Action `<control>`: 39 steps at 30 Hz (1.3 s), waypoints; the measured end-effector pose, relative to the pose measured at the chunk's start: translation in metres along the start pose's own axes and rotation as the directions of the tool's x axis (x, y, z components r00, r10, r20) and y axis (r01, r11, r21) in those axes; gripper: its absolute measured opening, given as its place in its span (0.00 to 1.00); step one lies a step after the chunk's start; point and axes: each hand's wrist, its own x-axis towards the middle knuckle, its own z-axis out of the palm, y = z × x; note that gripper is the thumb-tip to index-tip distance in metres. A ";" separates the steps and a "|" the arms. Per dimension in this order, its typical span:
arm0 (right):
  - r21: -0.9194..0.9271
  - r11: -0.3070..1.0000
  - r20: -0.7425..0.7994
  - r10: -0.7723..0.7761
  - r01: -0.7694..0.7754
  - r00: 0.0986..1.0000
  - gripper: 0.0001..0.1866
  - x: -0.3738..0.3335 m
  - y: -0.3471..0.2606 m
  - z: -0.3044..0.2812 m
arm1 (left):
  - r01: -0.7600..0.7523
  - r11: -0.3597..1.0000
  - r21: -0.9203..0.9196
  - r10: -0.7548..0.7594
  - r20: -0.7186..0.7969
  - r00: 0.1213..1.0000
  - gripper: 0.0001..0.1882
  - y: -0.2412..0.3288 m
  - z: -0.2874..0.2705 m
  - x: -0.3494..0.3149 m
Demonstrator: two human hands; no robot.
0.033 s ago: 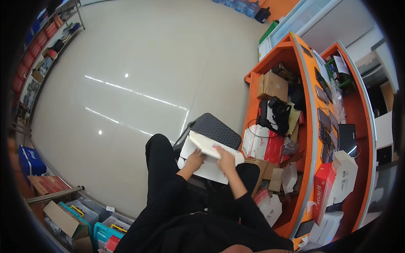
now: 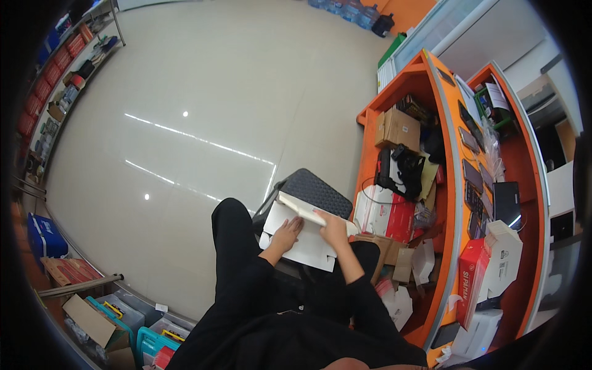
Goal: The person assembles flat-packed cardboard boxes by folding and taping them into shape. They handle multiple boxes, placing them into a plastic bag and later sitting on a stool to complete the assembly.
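A partly folded white cardboard box (image 2: 311, 251) lies across a dark grey textured stool top (image 2: 317, 188), between my knees. Its far side panel is bent up into a raised flap. My left hand (image 2: 287, 236) rests on the inner white panel, fingers stretched out toward that flap. At the flap's right part, my right hand (image 2: 335, 232) grips the cardboard, fingers bent over its edge. The right hand hides part of the fold.
An orange shelf unit (image 2: 454, 203) on the right holds a brown carton (image 2: 398, 127), black cables and folded boxes. Phones and a red box (image 2: 473, 271) sit on its top. Teal crates (image 2: 151, 345) stand at lower left, a blue cooler box (image 2: 47, 237) beyond.
The raised flap looks narrower and more upright. My right hand has shifted slightly along it, and my left hand has slid a little right.
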 end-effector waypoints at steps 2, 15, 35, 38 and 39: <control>-0.167 0.982 0.077 0.098 -0.084 0.992 0.16 0.043 0.000 -0.024 | -0.007 0.999 -0.042 0.005 -0.055 0.998 0.40 -0.001 -0.003 0.000; -0.307 0.951 -0.181 -0.031 -0.027 0.983 0.30 0.122 0.081 0.023 | 0.439 0.758 -0.482 -0.638 -0.409 0.653 0.42 0.000 -0.044 -0.017; 0.511 0.789 0.191 0.282 -0.341 0.940 0.13 -0.019 0.034 0.125 | 0.663 0.416 -0.623 -0.757 0.166 0.632 0.37 -0.057 -0.021 0.005; 0.491 0.786 0.204 0.317 -0.377 0.926 0.13 -0.017 0.037 0.133 | 0.634 0.382 -0.672 -0.655 0.287 0.699 0.34 -0.063 -0.023 0.009; 0.493 0.780 0.203 0.327 -0.385 0.923 0.13 -0.017 0.038 0.135 | 0.610 0.363 -0.704 -0.616 0.309 0.724 0.32 -0.062 -0.026 0.012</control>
